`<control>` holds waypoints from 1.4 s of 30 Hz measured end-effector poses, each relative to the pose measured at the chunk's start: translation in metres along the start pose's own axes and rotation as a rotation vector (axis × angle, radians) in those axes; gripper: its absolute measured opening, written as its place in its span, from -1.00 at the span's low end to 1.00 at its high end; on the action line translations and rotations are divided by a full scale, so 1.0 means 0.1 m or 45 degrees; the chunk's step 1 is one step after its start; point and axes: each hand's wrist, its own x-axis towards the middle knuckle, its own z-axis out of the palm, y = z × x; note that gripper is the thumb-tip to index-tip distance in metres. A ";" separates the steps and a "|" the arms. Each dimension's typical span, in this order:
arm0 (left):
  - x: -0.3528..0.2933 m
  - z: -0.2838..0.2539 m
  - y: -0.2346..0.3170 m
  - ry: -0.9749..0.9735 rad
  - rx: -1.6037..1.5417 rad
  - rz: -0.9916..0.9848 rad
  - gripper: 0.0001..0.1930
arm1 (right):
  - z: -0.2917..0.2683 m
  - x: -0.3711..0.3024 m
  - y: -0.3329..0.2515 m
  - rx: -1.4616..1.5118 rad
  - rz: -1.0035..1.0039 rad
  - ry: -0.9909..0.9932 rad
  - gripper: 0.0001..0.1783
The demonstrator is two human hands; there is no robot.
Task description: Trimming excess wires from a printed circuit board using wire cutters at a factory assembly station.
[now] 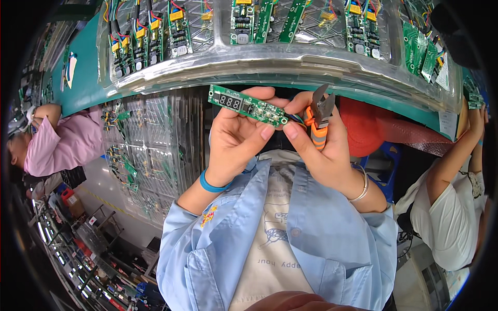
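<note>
A narrow green circuit board (pixel 248 107) with a dark digit display is held slightly tilted in front of my chest. My left hand (pixel 234 137) is closed around it, thumb on the near edge by the board's right end. Several thin coloured wires (pixel 295 120) leave that end. The thumb and index finger of my right hand (pixel 326 155) pinch these wires. In the same hand rests a pair of cutters (pixel 320 116) with orange handles, its dark jaws pointing up and away from the board. The cutters' lower handle is partly hidden by my fingers.
Transparent plastic trays (pixel 280 58) of wired circuit boards stand on the green bench (pixel 85 85) ahead. More trays (pixel 150 150) are stacked at my left. A person in pink (pixel 72 137) sits to the left, another in white (pixel 448 217) to the right. A red round seat (pixel 360 133) is beside my right arm.
</note>
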 end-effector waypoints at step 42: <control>0.02 0.01 -0.03 -0.063 0.352 0.161 -0.50 | -0.04 0.00 0.06 -0.169 -0.105 -0.010 -0.72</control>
